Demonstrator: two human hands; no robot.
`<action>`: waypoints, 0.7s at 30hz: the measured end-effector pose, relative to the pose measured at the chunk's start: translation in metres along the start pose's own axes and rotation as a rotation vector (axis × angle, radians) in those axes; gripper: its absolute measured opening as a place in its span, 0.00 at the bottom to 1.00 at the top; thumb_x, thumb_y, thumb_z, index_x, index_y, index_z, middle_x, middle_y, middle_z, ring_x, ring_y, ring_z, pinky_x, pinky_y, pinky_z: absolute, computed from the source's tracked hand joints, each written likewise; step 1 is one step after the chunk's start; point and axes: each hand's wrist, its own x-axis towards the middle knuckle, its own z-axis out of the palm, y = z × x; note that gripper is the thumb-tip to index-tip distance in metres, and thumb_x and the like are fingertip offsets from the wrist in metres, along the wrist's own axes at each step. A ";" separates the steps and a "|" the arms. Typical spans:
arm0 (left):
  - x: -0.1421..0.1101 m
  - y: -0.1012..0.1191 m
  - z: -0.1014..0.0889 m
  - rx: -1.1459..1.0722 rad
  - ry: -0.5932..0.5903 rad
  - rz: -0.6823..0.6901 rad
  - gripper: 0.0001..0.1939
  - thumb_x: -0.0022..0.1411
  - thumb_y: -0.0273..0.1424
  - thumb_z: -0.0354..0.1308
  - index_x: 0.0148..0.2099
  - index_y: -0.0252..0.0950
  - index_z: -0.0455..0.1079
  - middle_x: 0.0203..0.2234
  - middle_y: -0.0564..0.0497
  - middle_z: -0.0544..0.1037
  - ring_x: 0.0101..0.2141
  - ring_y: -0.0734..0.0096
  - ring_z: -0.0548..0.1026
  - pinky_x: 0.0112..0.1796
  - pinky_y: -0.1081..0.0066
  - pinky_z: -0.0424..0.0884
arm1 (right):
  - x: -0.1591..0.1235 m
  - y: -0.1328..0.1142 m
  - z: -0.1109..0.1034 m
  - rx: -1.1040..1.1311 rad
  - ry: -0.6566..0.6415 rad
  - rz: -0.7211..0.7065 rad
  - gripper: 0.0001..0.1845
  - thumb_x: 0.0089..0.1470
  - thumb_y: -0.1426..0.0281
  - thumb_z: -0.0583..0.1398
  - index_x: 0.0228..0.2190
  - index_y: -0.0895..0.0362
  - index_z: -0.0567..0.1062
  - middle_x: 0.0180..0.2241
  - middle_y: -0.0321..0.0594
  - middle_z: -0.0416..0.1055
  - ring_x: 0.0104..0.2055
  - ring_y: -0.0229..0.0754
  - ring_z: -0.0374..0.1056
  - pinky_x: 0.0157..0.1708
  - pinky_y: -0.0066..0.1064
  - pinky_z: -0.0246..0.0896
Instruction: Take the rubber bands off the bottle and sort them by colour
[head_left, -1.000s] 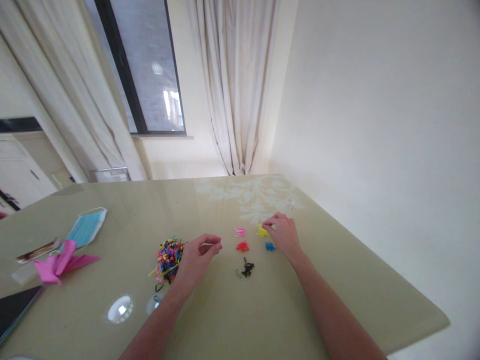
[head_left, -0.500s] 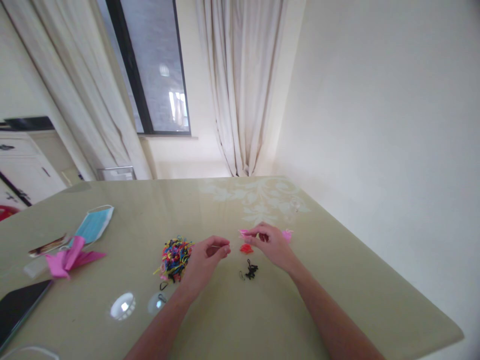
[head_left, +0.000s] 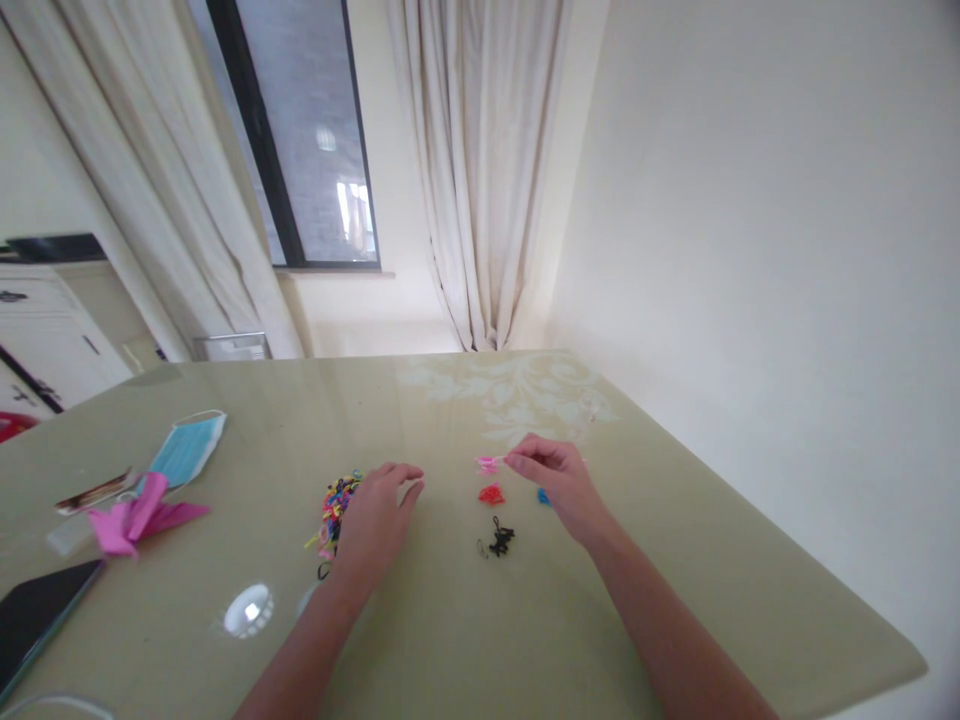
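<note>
My left hand [head_left: 377,520] is over the right side of a pile of mixed-colour small rubber bands [head_left: 339,505], covering part of it. Its thumb and forefinger are apart, with nothing visible between them. The fingers of my right hand [head_left: 559,485] pinch a thin pale rubber band [head_left: 504,460] beside a small heap of pink rubber bands [head_left: 487,466]. Nearer me lie a red heap [head_left: 492,494] and a black heap [head_left: 502,538]. A blue heap [head_left: 544,496] shows partly from behind my right hand.
On the table [head_left: 465,640] at left are a pink folded-paper bird [head_left: 139,515], a blue face mask [head_left: 187,448], a narrow packet [head_left: 96,492] and a dark-screened device [head_left: 41,620]. The white wall [head_left: 787,250] stands along the table's right side.
My left hand has moved left toward the mixed pile, its fingertips parting. My right hand has shifted slightly right, and part of the blue heap now shows.
</note>
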 end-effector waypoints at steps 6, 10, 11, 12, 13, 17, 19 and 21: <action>0.001 -0.016 -0.011 0.550 -0.093 -0.085 0.16 0.71 0.36 0.50 0.48 0.39 0.80 0.46 0.41 0.80 0.50 0.46 0.74 0.50 0.53 0.66 | 0.002 0.003 -0.008 0.023 0.046 -0.017 0.11 0.54 0.59 0.70 0.28 0.53 0.83 0.28 0.35 0.75 0.33 0.39 0.68 0.38 0.31 0.64; 0.002 -0.013 -0.012 0.562 -0.115 -0.078 0.16 0.71 0.34 0.50 0.43 0.40 0.79 0.43 0.42 0.80 0.49 0.49 0.75 0.49 0.55 0.66 | 0.004 0.010 -0.007 -0.060 0.048 -0.024 0.13 0.56 0.57 0.68 0.29 0.54 0.83 0.27 0.35 0.75 0.32 0.40 0.68 0.35 0.32 0.63; 0.003 -0.012 -0.011 0.564 -0.109 -0.069 0.15 0.71 0.34 0.50 0.43 0.39 0.79 0.43 0.42 0.80 0.48 0.49 0.75 0.49 0.55 0.66 | 0.005 0.012 -0.006 -0.129 0.053 -0.046 0.13 0.56 0.58 0.68 0.29 0.54 0.82 0.27 0.36 0.75 0.31 0.40 0.68 0.34 0.32 0.62; 0.003 -0.012 -0.011 0.567 -0.099 -0.060 0.15 0.71 0.34 0.49 0.42 0.39 0.79 0.42 0.42 0.80 0.48 0.49 0.75 0.48 0.54 0.66 | 0.005 0.015 -0.005 -0.226 0.062 -0.075 0.12 0.57 0.59 0.67 0.29 0.54 0.82 0.27 0.36 0.74 0.30 0.40 0.67 0.33 0.32 0.61; 0.004 -0.013 -0.010 0.571 -0.084 -0.053 0.16 0.71 0.34 0.49 0.41 0.38 0.78 0.42 0.41 0.80 0.47 0.48 0.75 0.48 0.54 0.66 | 0.006 0.020 -0.003 -0.348 0.073 -0.108 0.11 0.58 0.60 0.66 0.29 0.54 0.82 0.28 0.37 0.74 0.30 0.40 0.66 0.32 0.32 0.61; 0.005 -0.014 -0.006 0.559 -0.001 -0.046 0.15 0.70 0.34 0.48 0.40 0.36 0.76 0.42 0.40 0.81 0.47 0.48 0.76 0.46 0.55 0.67 | 0.011 0.044 0.009 -0.858 0.072 -0.195 0.08 0.61 0.68 0.63 0.33 0.53 0.84 0.33 0.41 0.76 0.35 0.44 0.69 0.39 0.36 0.61; 0.007 -0.013 -0.007 0.498 0.032 -0.052 0.13 0.70 0.34 0.48 0.40 0.37 0.74 0.40 0.41 0.81 0.46 0.50 0.77 0.45 0.57 0.67 | 0.015 0.055 0.015 -1.008 0.044 -0.191 0.09 0.63 0.69 0.62 0.35 0.53 0.84 0.35 0.42 0.76 0.39 0.46 0.70 0.42 0.38 0.60; 0.009 -0.012 -0.007 0.368 0.047 -0.064 0.12 0.69 0.34 0.49 0.40 0.38 0.73 0.36 0.43 0.82 0.42 0.54 0.79 0.44 0.60 0.68 | 0.018 0.061 0.019 -1.106 0.017 -0.189 0.10 0.64 0.70 0.62 0.35 0.53 0.85 0.36 0.43 0.76 0.40 0.47 0.70 0.43 0.39 0.59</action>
